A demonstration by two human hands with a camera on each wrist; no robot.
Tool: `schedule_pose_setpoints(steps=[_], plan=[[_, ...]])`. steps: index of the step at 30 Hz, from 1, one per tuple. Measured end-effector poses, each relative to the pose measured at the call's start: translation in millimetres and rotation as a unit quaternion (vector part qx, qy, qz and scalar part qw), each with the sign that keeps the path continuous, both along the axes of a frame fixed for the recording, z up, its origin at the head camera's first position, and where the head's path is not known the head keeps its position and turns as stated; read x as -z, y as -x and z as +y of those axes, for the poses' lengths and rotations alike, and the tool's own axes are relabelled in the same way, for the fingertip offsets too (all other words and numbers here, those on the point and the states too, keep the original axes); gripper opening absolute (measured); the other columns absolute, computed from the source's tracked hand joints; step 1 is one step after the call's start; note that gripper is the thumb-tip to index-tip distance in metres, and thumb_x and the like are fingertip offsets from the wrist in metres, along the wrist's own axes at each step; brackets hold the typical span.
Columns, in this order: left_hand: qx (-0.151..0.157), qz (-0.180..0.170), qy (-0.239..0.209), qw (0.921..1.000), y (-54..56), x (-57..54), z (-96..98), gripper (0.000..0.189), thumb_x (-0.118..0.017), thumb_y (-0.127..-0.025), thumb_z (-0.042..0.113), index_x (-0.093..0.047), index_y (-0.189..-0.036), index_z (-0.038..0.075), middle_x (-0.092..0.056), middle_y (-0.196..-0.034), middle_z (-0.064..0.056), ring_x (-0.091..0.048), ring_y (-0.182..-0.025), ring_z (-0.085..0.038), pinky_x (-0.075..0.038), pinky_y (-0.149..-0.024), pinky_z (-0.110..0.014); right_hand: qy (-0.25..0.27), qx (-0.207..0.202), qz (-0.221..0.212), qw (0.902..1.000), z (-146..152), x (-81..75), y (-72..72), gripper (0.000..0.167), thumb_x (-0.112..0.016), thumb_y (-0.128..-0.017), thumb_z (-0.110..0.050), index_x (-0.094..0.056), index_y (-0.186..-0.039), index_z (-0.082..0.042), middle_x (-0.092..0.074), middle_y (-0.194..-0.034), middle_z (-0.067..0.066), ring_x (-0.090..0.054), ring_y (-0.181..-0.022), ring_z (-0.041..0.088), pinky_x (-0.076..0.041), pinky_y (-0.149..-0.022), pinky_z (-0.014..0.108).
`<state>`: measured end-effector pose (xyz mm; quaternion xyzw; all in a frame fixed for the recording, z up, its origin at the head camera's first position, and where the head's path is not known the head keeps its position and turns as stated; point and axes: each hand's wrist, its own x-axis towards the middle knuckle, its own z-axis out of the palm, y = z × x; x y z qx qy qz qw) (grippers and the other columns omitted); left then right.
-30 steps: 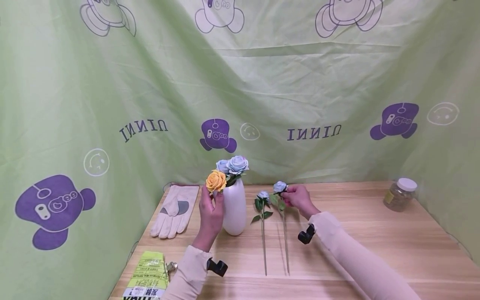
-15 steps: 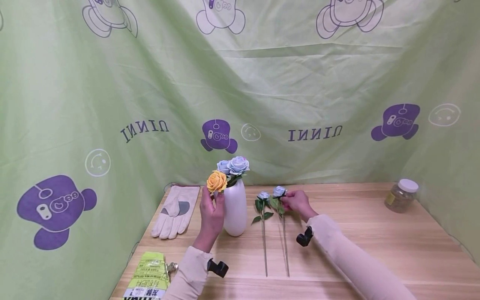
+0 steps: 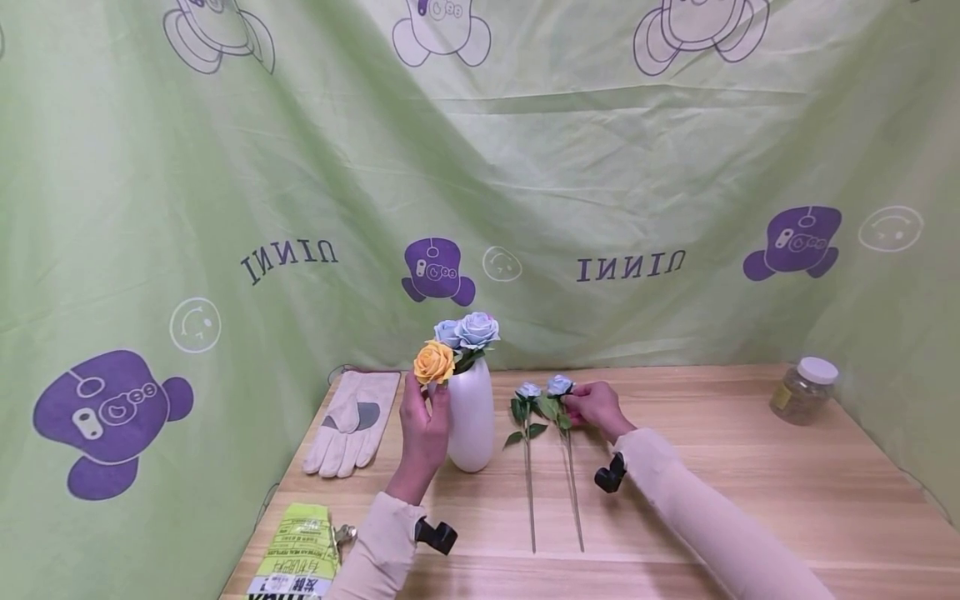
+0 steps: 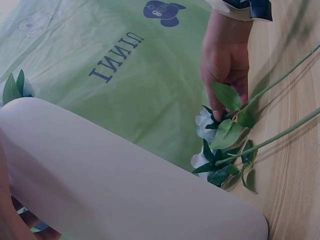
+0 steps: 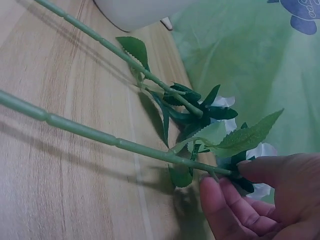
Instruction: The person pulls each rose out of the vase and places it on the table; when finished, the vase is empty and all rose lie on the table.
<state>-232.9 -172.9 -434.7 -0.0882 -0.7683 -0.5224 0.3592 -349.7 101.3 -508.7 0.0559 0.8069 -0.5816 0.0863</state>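
Observation:
In the head view a white vase [image 3: 470, 421] stands on the table with two light blue roses [image 3: 477, 331] at its mouth. My left hand [image 3: 425, 425] is at the vase's left side, thumb and fingers close under the head of a yellow rose [image 3: 433, 362]. The left wrist view shows the vase wall [image 4: 120, 170] large, hiding much of that hand's fingers. My right hand [image 3: 596, 406] pinches a light blue rose [image 3: 559, 384] just below its bloom, its long green stem [image 5: 85, 131] running toward me. Beside it lies a second blue rose [image 3: 528, 389] with green leaves.
Left of the vase lies a pale work glove [image 3: 348, 425]. A yellow-green printed bag [image 3: 300, 542] with a metal clip [image 3: 344, 533] is at the front left. A lidded jar [image 3: 802, 392] stands at the back right. Behind the table hangs a green curtain [image 3: 540, 192].
The right hand has lowered the blue rose's bloom slightly, and the lower end of its stem has shifted a little to the right. My left hand keeps its place by the yellow rose.

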Motion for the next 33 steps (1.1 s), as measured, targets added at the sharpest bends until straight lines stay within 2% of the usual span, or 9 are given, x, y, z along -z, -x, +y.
schedule_pose_setpoints(steps=[2,7,11,16,17,20,24,29,33], plan=[[0.000,-0.004,-0.001,1.0000,-7.1,-9.8,3.6,0.042,-0.053,-0.099,0.010,-0.045,-0.138,-0.004,-0.058,-0.131,-0.021,-0.055,-0.127,-0.029,-0.048,-0.104,-0.056,-0.017,-0.007,0.005,0.9998,0,-0.4,0.4,0.020,-0.071,-0.090,-0.007,-0.069,-0.102,0.008,-0.069,-0.070,0.007,-0.064,-0.055,0.011,-0.060,-0.057,0.029],[0.003,-0.021,-0.007,0.9997,-24.5,-33.6,12.0,0.042,-0.052,-0.098,0.004,-0.044,-0.137,-0.011,-0.056,-0.129,-0.029,-0.055,-0.126,-0.039,-0.046,-0.106,-0.058,-0.099,-0.039,0.039,0.9935,0,-1.2,-2.9,0.018,-0.072,-0.090,-0.014,-0.071,-0.091,0.004,-0.066,-0.064,0.006,-0.061,-0.046,0.013,-0.056,-0.049,0.030],[0.004,-0.023,-0.012,0.9997,-24.1,-32.8,11.8,0.042,-0.053,-0.098,0.004,-0.044,-0.136,-0.010,-0.056,-0.129,-0.028,-0.054,-0.127,-0.039,-0.046,-0.106,-0.058,-0.164,-0.062,0.069,0.9820,0,-5.2,-7.8,0.021,-0.074,-0.088,-0.020,-0.071,-0.086,0.001,-0.064,-0.061,0.004,-0.059,-0.043,0.012,-0.053,-0.048,0.028],[0.002,-0.021,-0.009,0.9997,-24.2,-33.1,11.8,0.041,-0.053,-0.098,0.004,-0.045,-0.135,-0.011,-0.057,-0.128,-0.028,-0.055,-0.126,-0.038,-0.047,-0.105,-0.057,-0.255,-0.095,0.096,0.9575,6,-18.1,-14.8,0.037,-0.074,-0.087,-0.030,-0.058,-0.061,-0.010,-0.056,-0.052,0.000,-0.057,-0.046,0.015,-0.044,-0.048,0.025],[0.002,-0.021,-0.008,0.9997,-24.3,-33.2,11.7,0.041,-0.053,-0.098,0.004,-0.045,-0.135,-0.011,-0.057,-0.128,-0.028,-0.055,-0.126,-0.038,-0.047,-0.106,-0.057,-0.263,-0.099,0.092,0.9554,8,-21.2,-16.0,0.041,-0.074,-0.087,-0.031,-0.054,-0.058,-0.013,-0.054,-0.051,-0.001,-0.057,-0.046,0.016,-0.044,-0.048,0.025],[0.002,-0.023,-0.007,0.9997,-24.6,-33.5,11.4,0.041,-0.053,-0.098,0.005,-0.045,-0.135,-0.010,-0.057,-0.129,-0.027,-0.054,-0.127,-0.037,-0.047,-0.106,-0.057,-0.274,-0.110,0.081,0.9520,12,-28.7,-18.8,0.047,-0.073,-0.089,-0.035,-0.045,-0.054,-0.018,-0.046,-0.049,-0.004,-0.058,-0.047,0.018,-0.048,-0.049,0.028],[0.003,-0.024,-0.010,0.9997,-24.8,-33.8,10.7,0.041,-0.052,-0.099,0.007,-0.045,-0.136,-0.009,-0.056,-0.131,-0.028,-0.054,-0.127,-0.036,-0.047,-0.106,-0.057,-0.279,-0.125,0.069,0.9498,16,-34.7,-17.9,0.047,-0.071,-0.091,-0.036,-0.046,-0.055,-0.018,-0.037,-0.048,-0.007,-0.066,-0.052,0.024,-0.054,-0.053,0.031],[0.008,-0.020,-0.014,0.9997,-24.7,-33.8,10.9,0.042,-0.053,-0.099,0.006,-0.044,-0.136,-0.010,-0.056,-0.131,-0.030,-0.053,-0.127,-0.036,-0.046,-0.105,-0.059,-0.285,-0.136,0.060,0.9468,19,-40.6,-17.6,0.042,-0.070,-0.091,-0.032,-0.052,-0.058,-0.013,-0.041,-0.049,-0.006,-0.067,-0.053,0.025,-0.056,-0.054,0.032],[0.009,-0.018,-0.013,0.9997,-24.6,-33.4,11.9,0.042,-0.053,-0.098,0.005,-0.045,-0.136,-0.011,-0.056,-0.130,-0.029,-0.054,-0.126,-0.036,-0.046,-0.105,-0.059,-0.289,-0.137,0.047,0.9463,21,-50.6,-22.3,0.040,-0.069,-0.091,-0.030,-0.050,-0.059,-0.014,-0.046,-0.053,-0.003,-0.064,-0.055,0.023,-0.058,-0.057,0.035]])
